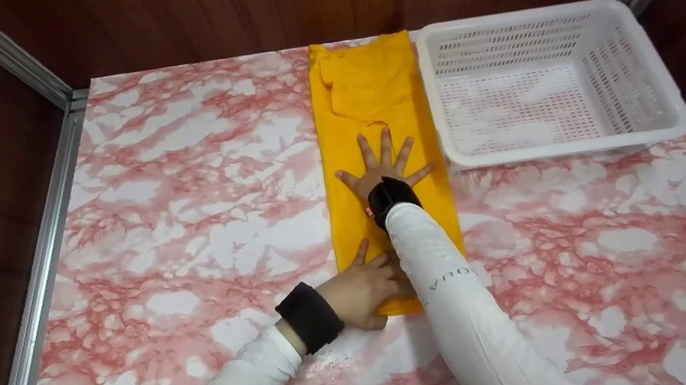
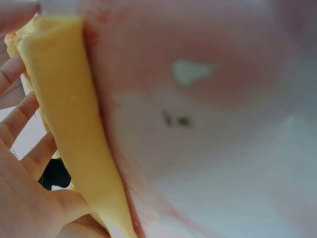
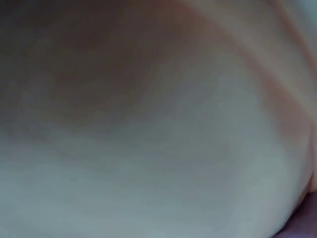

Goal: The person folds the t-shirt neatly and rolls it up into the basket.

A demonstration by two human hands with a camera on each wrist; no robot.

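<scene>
Pressing a folded yellow cloth (image 1: 373, 115) flat, both hands on it.

Right hand (image 1: 383, 167) lies fingers spread wide, palm down, mid-cloth; left hand (image 1: 362, 289) pinches the near end, its fingers (image 2: 20, 119) curled round the folded edge. Cloth: long narrow strip, smooth, running away toward the back of the table (image 1: 184, 193), a glossy pink-and-white marble pattern. White plastic basket (image 1: 663, 110), slotted walls, just beside the cloth on its right. White sleeve (image 1: 455, 290) crosses the cloth's near end, bearing small dark lettering, unreadable. Right wrist view blurred.
</scene>
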